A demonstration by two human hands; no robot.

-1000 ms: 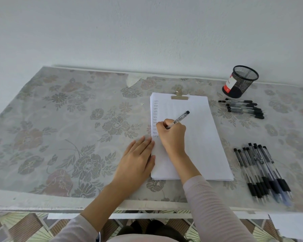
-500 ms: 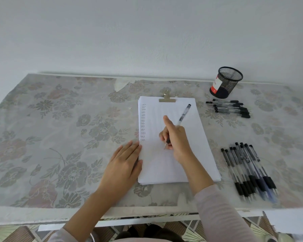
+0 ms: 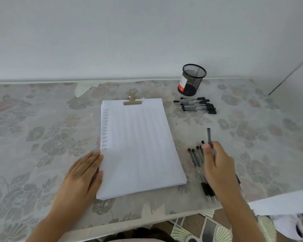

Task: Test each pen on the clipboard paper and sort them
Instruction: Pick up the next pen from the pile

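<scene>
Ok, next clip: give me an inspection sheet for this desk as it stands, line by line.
Surface: table under a grey floral cover.
Job's things: white paper stack under a brass clipboard clip, column of small ink marks down its left margin; far row of clear black-capped pens; near row of similar pens, partly hidden by the right hand.
Clutter: black wire-mesh pen cup, upright by the wall.
Grippers: left hand flat, fingertips at the paper's left edge; right hand holds a slim dark ballpoint pen over the near row.
Cables: thin dark line on the right wall; cable or not, cannot tell.
Surroundings: plain white wall; patterned floor tiles below.
</scene>
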